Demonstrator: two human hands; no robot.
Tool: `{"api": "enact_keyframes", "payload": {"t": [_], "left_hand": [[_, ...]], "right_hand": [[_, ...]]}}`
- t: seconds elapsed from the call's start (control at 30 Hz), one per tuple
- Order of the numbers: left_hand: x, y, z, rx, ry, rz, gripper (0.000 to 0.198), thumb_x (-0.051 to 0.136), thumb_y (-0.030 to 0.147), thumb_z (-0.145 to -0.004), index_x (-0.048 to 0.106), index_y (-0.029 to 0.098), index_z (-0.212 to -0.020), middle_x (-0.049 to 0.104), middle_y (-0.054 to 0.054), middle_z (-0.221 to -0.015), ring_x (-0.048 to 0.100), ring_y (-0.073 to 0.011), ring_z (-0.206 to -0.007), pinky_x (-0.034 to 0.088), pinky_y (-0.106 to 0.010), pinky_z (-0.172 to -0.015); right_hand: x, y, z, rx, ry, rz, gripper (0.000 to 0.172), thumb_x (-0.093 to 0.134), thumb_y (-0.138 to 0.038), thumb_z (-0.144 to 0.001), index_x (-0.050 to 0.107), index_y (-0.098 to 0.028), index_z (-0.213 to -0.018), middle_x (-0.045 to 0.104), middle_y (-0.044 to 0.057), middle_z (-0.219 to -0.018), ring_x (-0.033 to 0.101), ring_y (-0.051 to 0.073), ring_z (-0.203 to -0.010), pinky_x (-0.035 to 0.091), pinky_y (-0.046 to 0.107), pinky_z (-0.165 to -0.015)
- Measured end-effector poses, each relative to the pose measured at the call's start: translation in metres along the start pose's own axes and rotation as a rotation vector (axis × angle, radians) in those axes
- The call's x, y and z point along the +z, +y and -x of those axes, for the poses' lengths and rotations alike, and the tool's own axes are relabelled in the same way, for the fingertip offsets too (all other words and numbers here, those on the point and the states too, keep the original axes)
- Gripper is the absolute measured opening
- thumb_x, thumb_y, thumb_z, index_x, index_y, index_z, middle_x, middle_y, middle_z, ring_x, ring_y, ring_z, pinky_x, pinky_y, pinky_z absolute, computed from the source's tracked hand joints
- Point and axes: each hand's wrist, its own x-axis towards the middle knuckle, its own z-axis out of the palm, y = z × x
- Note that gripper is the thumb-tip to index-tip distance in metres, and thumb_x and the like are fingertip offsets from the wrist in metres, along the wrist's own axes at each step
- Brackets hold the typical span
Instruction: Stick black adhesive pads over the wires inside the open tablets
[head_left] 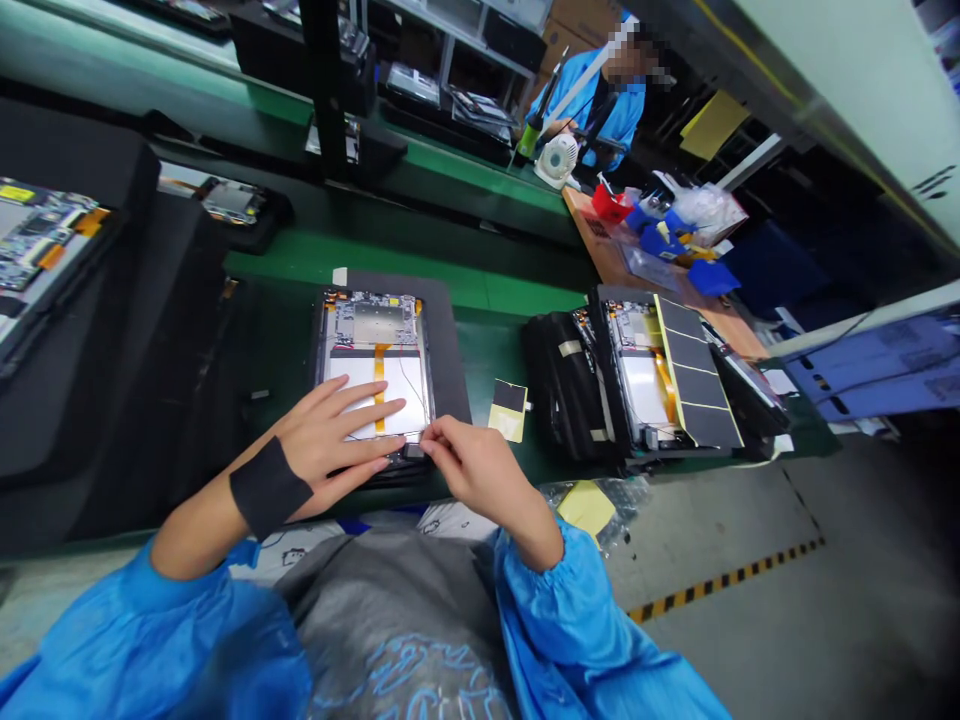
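Observation:
An opened tablet (405, 380), with a circuit board, silver battery area and orange flat cable, lies on a black foam pad (448, 345). My left hand (326, 430) rests across its lower part, fingers spread and stretched out. A black square patch (270, 488) sticks to my left wrist. At the tablet's lower right corner, my right hand (478, 465) pinches with thumb and forefinger; what is between the fingertips is too small to make out. A thin wire runs down the tablet towards that corner. Beside it lies a small yellow backing sheet (508, 425) with a black piece on it.
To the right stand stacked opened tablets (641, 375) with a sheet of black stickers (697, 370) on top. More boards on black foam (45, 240) lie left. Behind are a white fan (556, 160), coloured bins (660, 240) and a co-worker in blue (626, 120).

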Motion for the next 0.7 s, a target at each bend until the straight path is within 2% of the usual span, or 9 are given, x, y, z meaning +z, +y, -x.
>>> {"api": "enact_keyframes", "payload": {"t": [0.17,0.3,0.4,0.47,0.53,0.63,0.7], "left_hand": [[0.002,0.0,0.002,-0.017,-0.003,0.011,0.031,0.051,0.032,-0.107,0.079,0.037,-0.118,0.068,-0.001,-0.146,0.053,-0.0302,-0.145,0.038,-0.058,-0.121],[0.003,0.0,0.004,-0.016,0.03,0.016,0.031,0.051,0.03,-0.106,0.079,0.035,-0.118,0.07,-0.002,-0.144,0.055,-0.0294,-0.143,0.037,-0.057,-0.122],[0.002,0.009,0.005,-0.038,0.09,-0.014,0.028,0.054,0.026,-0.103,0.078,0.032,-0.117,0.071,-0.003,-0.141,0.057,-0.0298,-0.141,0.035,-0.058,-0.124],[0.003,0.019,0.006,-0.06,0.142,-0.057,0.026,0.057,0.022,-0.101,0.077,0.027,-0.117,0.071,-0.007,-0.14,0.056,-0.0316,-0.141,0.034,-0.059,-0.124],[0.005,0.032,0.005,-0.083,0.177,-0.101,0.024,0.059,0.02,-0.099,0.075,0.022,-0.118,0.071,-0.011,-0.14,0.057,-0.0332,-0.141,0.036,-0.06,-0.123],[0.011,0.045,0.002,-0.122,0.189,-0.141,0.02,0.06,0.02,-0.1,0.073,0.019,-0.114,0.073,-0.013,-0.136,0.06,-0.0323,-0.137,0.04,-0.057,-0.12],[0.015,0.049,-0.002,-0.155,0.178,-0.148,0.018,0.059,0.022,-0.101,0.074,0.02,-0.111,0.073,-0.013,-0.135,0.061,-0.0326,-0.136,0.043,-0.057,-0.117]], "right_hand": [[0.003,0.005,-0.002,-0.128,-0.033,0.272,0.014,0.053,-0.023,-0.11,0.065,-0.019,-0.104,0.081,0.005,-0.096,0.074,0.018,-0.082,0.038,0.025,-0.065],[0.009,0.01,-0.001,-0.162,0.017,0.32,0.021,0.051,-0.032,-0.112,0.068,-0.021,-0.107,0.081,0.005,-0.091,0.074,0.017,-0.076,0.036,0.026,-0.063],[0.015,0.015,0.002,-0.052,0.115,0.213,0.025,0.058,-0.04,-0.108,0.067,-0.021,-0.121,0.077,0.001,-0.078,0.068,0.016,-0.064,0.034,0.026,-0.059],[0.019,0.017,0.006,0.042,0.205,0.073,0.038,0.064,-0.046,-0.103,0.063,-0.021,-0.132,0.066,-0.004,-0.065,0.06,0.015,-0.056,0.034,0.025,-0.056],[0.022,0.018,0.01,0.085,0.321,-0.106,0.046,0.066,-0.045,-0.101,0.059,-0.02,-0.139,0.058,-0.006,-0.062,0.054,0.014,-0.052,0.036,0.025,-0.054],[0.022,0.019,0.014,-0.001,0.458,-0.237,0.029,0.059,-0.035,-0.105,0.068,-0.021,-0.129,0.064,0.0,-0.074,0.057,0.015,-0.061,0.042,0.027,-0.059],[0.021,0.018,0.015,-0.111,0.438,-0.179,0.024,0.055,-0.029,-0.106,0.075,-0.021,-0.117,0.069,0.006,-0.084,0.062,0.018,-0.071,0.047,0.03,-0.065]]}}
